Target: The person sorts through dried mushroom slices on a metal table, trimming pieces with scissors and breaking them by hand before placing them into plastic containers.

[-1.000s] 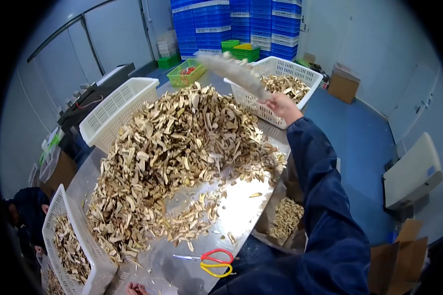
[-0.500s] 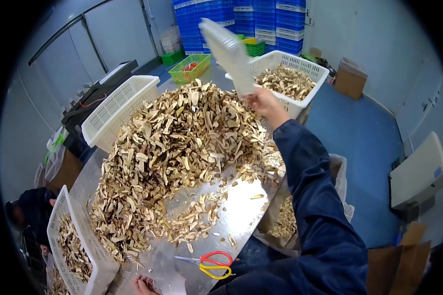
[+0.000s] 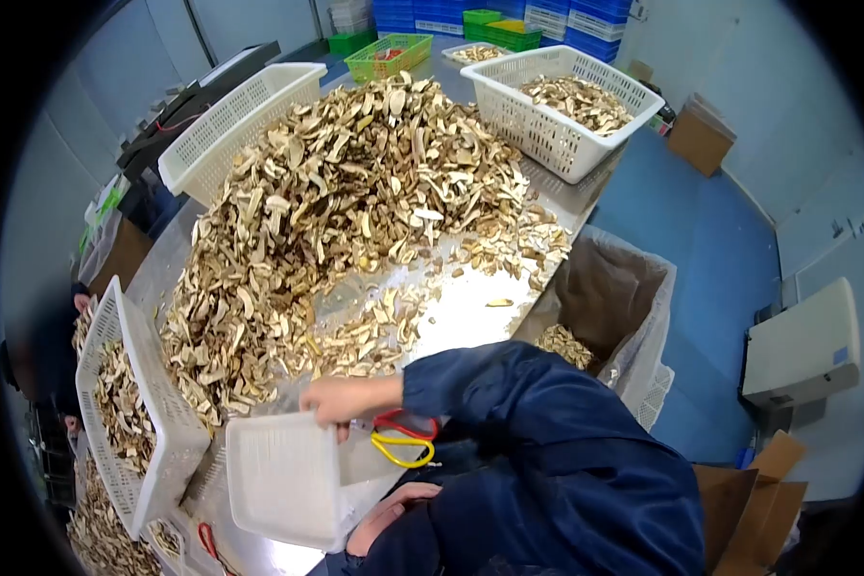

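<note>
My right hand [image 3: 341, 398] grips the upper right corner of a shallow white plastic tray [image 3: 283, 475], perhaps several nested together, at the table's near edge. Close to the tray's lower right side lies my left hand [image 3: 392, 518], its fingers stretched out and partly hidden, holding nothing that I can see. Between the hands are scissors [image 3: 405, 449] with one red and one yellow handle loop; my right hand covers their blades. Beyond the tray rises a big heap of sliced dried mushrooms [image 3: 355, 192], with loose slices spread toward me.
White perforated baskets stand left [image 3: 144, 413], back left [image 3: 245, 125] and back right [image 3: 566, 110]; the left and back right ones hold slices. A lined bin [image 3: 634, 298] is right of the table. A green basket [image 3: 389, 58] sits behind. Another person [image 3: 43, 355] is at far left.
My right hand has brought the white plastic tray from above the heap's far side down to the near table edge. My left hand has moved right. The view has tilted down.
</note>
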The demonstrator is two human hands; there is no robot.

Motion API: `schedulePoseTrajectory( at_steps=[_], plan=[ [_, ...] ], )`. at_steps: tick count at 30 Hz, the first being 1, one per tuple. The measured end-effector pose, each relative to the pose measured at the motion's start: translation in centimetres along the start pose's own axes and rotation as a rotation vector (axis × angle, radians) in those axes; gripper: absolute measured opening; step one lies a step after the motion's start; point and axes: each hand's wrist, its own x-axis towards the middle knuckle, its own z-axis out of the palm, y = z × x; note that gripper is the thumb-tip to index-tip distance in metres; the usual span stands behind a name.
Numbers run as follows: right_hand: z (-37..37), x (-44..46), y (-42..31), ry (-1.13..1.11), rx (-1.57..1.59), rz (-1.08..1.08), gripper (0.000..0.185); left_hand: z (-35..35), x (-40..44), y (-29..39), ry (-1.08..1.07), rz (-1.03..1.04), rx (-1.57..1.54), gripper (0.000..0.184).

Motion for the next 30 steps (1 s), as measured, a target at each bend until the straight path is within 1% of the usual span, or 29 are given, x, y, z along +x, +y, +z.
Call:
schedulePoseTrajectory(
  at_steps=[2,4,5,6,7,8,9,10,12,13,14,15,16,18,19,21,22,24,25,28,30],
  plan=[
    [4.3,2.3,2.3,0.007,0.114,-0.020,0.032,-0.4,-0.2,0.1,-0.039,0.082,0.056,0.053],
    [7.4,3.4,4.6,-0.019,0.279,-0.018,0.038,-1.4,-0.5,-1.7,-0.036,0.165,0.045,0.053],
    [9.1,4.0,5.9,-0.046,0.387,-0.006,0.040,-1.5,-0.6,-1.7,-0.045,0.198,-0.015,0.051],
    [10.4,4.3,6.6,-0.070,0.487,0.008,0.043,-0.8,-1.0,0.2,-0.009,0.186,0.064,0.045],
    [10.6,3.8,6.9,-0.108,0.353,0.012,0.041,-1.4,-1.0,0.0,-0.001,0.206,0.068,0.042],
    [10.6,2.9,7.2,-0.091,0.253,-0.045,0.039,-1.9,-1.1,-0.8,0.004,0.221,0.074,0.039],
    [10.0,1.9,7.5,-0.061,0.149,-0.109,0.036,-2.3,-1.3,-1.3,0.053,0.200,0.061,0.037],
    [9.0,0.4,7.1,0.064,-0.149,-0.241,0.032,-2.7,-1.3,-1.7,0.093,0.181,0.051,0.035],
    [7.1,-3.0,6.2,0.288,-0.431,-0.213,0.028,-3.4,-1.1,-2.3,0.208,0.140,0.086,0.033],
    [6.4,-4.7,6.5,0.476,-0.493,-0.324,0.024,-3.9,-0.9,-2.4,0.280,0.119,0.133,0.032],
    [5.7,-6.3,6.2,0.583,-0.586,-0.294,0.022,-4.4,-0.5,-2.6,0.351,0.097,0.182,0.031],
    [5.3,-7.5,6.6,0.697,-0.653,-0.275,0.022,-5.3,0.2,-3.6,0.466,0.151,0.310,0.026],
    [4.9,-9.1,5.6,0.696,-0.783,-0.166,0.026,-6.2,0.6,-3.9,0.545,0.140,0.434,0.023],
    [4.8,-10.5,5.9,0.727,-0.873,-0.171,0.032,-7.8,1.7,-3.9,0.695,0.117,0.687,0.018],
    [5.1,-10.6,6.4,0.693,-0.911,-0.140,0.034,-8.8,2.3,-3.6,0.697,0.139,0.659,0.016],
    [5.5,-10.7,7.1,0.631,-0.990,-0.079,0.038,-10.1,4.0,-2.8,0.810,0.260,0.858,0.018],
    [5.5,-10.6,7.0,0.632,-1.003,-0.076,0.036,-10.6,4.8,-2.1,0.863,0.323,0.961,0.020],
    [5.6,-10.6,6.5,0.641,-1.029,-0.069,0.034,-11.4,6.6,0.2,0.872,0.373,0.954,0.021],
    [5.5,-10.6,6.7,0.642,-1.050,-0.079,0.038,-11.7,7.6,1.3,0.874,0.398,0.950,0.022],
    [5.1,-10.9,7.4,0.640,-1.087,-0.104,0.047,-13.1,12.2,3.7,0.919,0.361,1.061,0.024],
    [4.6,-11.9,7.5,0.625,-1.072,-0.111,0.051,-13.9,15.2,4.3,0.919,0.307,1.242,0.024]
  ],
)
